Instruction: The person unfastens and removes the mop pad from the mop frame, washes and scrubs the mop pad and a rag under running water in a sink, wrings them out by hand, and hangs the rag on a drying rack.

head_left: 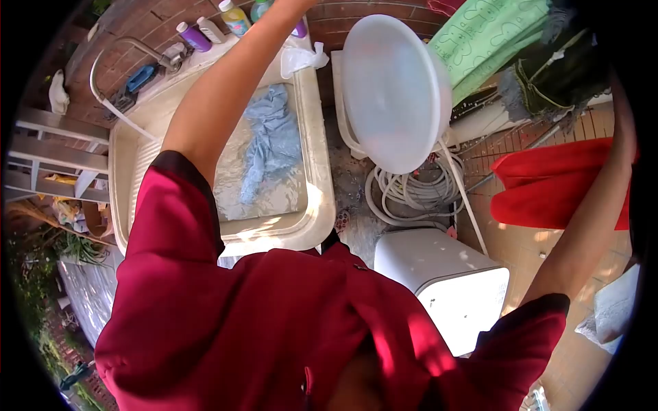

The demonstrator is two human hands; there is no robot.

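Observation:
My left forearm [236, 82] reaches up across the sink and leaves the top of the view, so my left hand is out of sight. My right forearm [589, 226] stretches up along the right edge, where its far end fades into the dark rim; that hand does not show either. A light blue cloth [271, 137] lies crumpled and wet in the shallow water of the beige sink [317, 157]. Nearest the right arm hang red cloths [555, 181], a dark garment [541, 85] and a green patterned cloth [480, 41].
Several bottles, including a purple bottle [194, 37], line the sink's back ledge by the faucet [171, 63]. A whitish plastic basin [391, 96] leans upright right of the sink. Below it are a coiled hose [411, 195] and a white boxy container [439, 260]. Metal rails [55, 147] stand left.

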